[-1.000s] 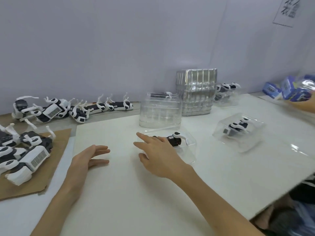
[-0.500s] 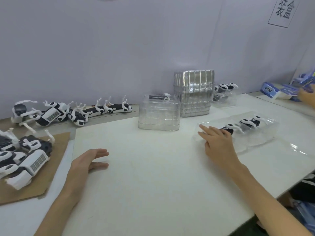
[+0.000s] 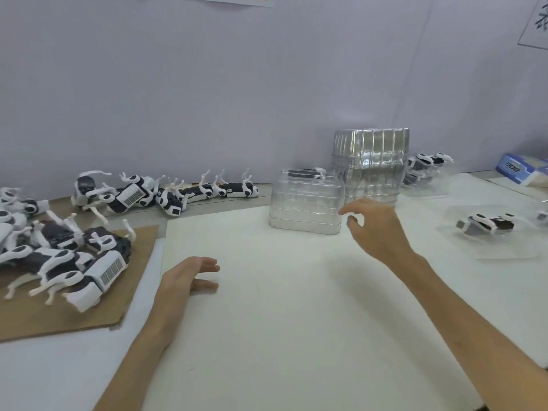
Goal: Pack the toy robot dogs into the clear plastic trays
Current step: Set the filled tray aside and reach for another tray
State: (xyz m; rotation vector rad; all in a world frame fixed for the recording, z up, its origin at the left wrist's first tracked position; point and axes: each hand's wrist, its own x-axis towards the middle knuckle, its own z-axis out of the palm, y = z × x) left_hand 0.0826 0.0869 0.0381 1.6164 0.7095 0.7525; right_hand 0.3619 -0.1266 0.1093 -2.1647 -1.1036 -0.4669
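Two bare hands are over the white table top (image 3: 281, 307), and neither holds anything. The left hand (image 3: 189, 277) rests on the table near the middle, fingers straight and close together, pointing right. The right hand (image 3: 376, 229) is raised above the surface, its fingers loosely curled and the thumb apart from the forefinger, just beside the near right corner of a short stack of clear plastic trays (image 3: 307, 203). A dark shape with a white leg on top of that stack may be a toy dog, though the plastic blurs it.

Behind and to the right of the short stack stands a taller stack of trays (image 3: 370, 161), against the far wall (image 3: 207, 84). Unpacked toy robot dogs (image 3: 74, 256), black and white, lie heaped on a brown cardboard sheet (image 3: 59, 318) at the near left, legs pointing every way. More dogs (image 3: 189, 192) lie in a row along the foot of the wall at the far left.

At the right edge a packed tray (image 3: 486, 225) lies on the table with one dog inside it, well apart from the right hand. Further packed trays (image 3: 427, 167) sit just right of the taller stack. A blue and white box (image 3: 522, 170) lies at the far right.
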